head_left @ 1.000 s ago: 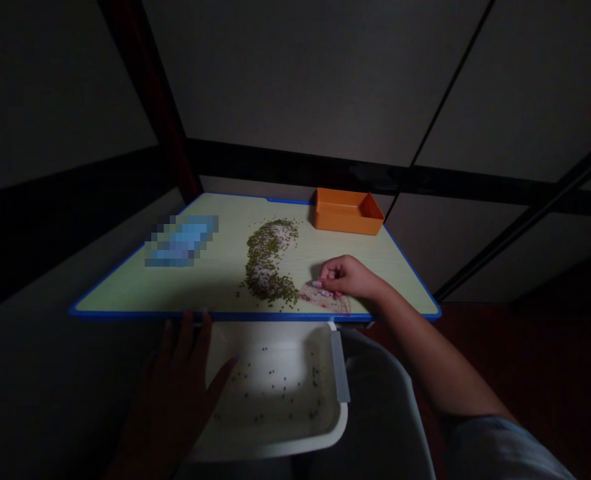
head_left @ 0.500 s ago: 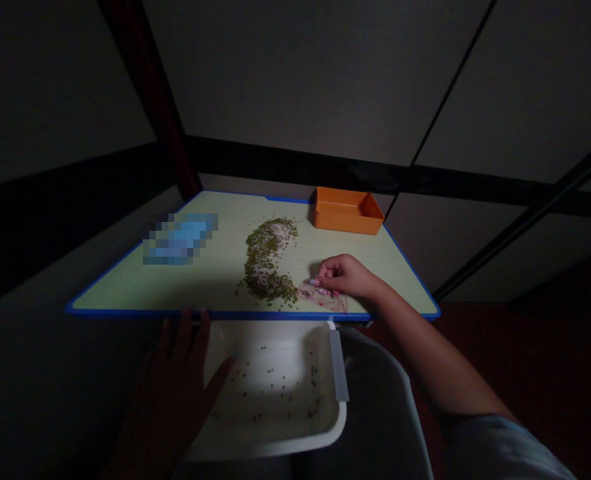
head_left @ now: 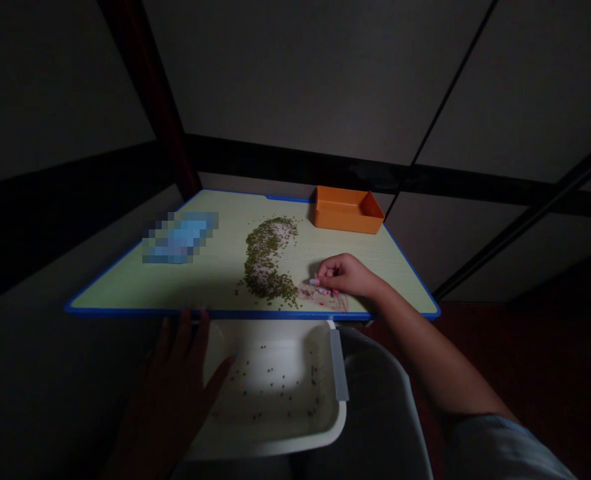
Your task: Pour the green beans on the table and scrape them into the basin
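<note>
On the table lies a curved heap of small green beans or grains (head_left: pixel 260 257) mixed with paler ones. Just right of its near end, my right hand (head_left: pixel 348 275) rests low over a pink patterned patch (head_left: pixel 320 297) on the tabletop. Its fingers are curled and pinched together, and whatever may be between them is too small to make out. My left hand (head_left: pixel 180 380), in deep shadow, lies with fingers spread over the left side of a white basin (head_left: pixel 270 443). Scattered grains dot the basin's floor below the table's front edge.
The light table (head_left: pixel 215 207) has a blue rim. An orange box (head_left: pixel 348 220) stands at its back right corner, and a blurred-out blue item (head_left: pixel 180 238) lies at the left. Dark wall panels (head_left: pixel 295 87) rise behind.
</note>
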`<state>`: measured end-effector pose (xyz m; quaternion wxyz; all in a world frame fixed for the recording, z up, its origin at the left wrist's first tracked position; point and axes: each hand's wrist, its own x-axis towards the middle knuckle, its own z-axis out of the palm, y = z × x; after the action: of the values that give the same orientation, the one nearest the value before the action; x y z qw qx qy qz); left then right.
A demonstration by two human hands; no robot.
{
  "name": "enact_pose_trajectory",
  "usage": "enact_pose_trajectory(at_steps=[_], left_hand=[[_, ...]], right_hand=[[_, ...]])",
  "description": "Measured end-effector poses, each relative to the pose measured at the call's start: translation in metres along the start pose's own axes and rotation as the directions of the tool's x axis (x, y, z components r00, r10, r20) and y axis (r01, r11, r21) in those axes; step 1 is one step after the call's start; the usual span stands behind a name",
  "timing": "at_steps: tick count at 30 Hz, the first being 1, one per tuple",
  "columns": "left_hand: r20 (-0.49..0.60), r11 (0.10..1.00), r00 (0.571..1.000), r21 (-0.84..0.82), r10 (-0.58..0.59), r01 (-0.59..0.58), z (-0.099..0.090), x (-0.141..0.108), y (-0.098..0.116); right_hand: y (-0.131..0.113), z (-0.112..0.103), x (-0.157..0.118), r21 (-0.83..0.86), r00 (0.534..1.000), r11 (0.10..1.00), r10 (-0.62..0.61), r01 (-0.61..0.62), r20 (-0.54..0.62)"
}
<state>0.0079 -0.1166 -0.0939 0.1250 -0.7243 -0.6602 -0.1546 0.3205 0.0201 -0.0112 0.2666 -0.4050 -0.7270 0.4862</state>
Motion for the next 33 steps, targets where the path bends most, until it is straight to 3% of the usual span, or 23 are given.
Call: enact_pose_trajectory(at_steps=[9, 19, 33], left_hand=[[-0.014, 1.0, 1.0, -0.01, 0.005, -0.005, 0.0005, -0.0004, 0.0006], [0.013, 1.0, 1.0, -0.011, -0.019, 0.02, 0.0004, -0.0016, 0.0009], [0.011, 1.0, 1.0, -0.019, -0.013, 0.013, -0.0003, -0.0009, 0.0009]], right_hand=[[-0.0019, -0.0015, -0.0013, -0.023, 1.0, 0.999, -0.026, 0.026, 0.014], [-0.0011, -0.0008, 0.0007, -0.113, 0.998, 0.993, -0.027, 0.02, -0.063], [-0.0004, 0.0004, 0.0019, -0.091, 0.999, 0.995, -0.05, 0.05, 0.001]])
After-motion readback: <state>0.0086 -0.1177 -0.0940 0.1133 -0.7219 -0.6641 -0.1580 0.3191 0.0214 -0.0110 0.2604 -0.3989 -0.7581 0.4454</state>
